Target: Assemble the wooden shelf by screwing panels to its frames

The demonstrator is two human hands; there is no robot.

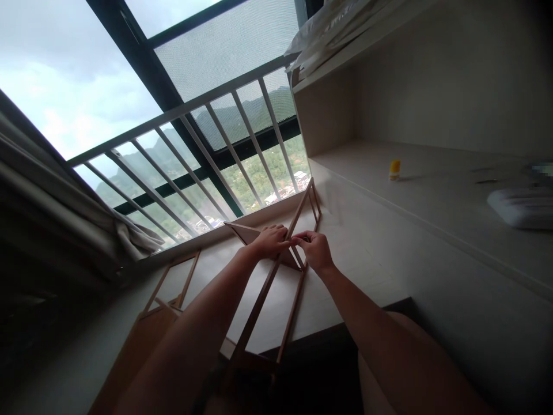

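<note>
A long, narrow wooden frame of brown bars stretches from near the window wall back toward my body. My left hand is closed over its upper bar, about halfway along. Just beside it, my right hand pinches its thumb and forefinger together at the same bar; whatever is between them is too small to make out. The fingertips of both hands nearly meet. A flat, pointed wooden panel joins the frame beneath my left hand, which partly covers it.
Another wooden piece with an open frame and brown panel stands at left. On the shelf at right are a yellow-capped bottle and a white package. A railing crosses the window; a curtain hangs left.
</note>
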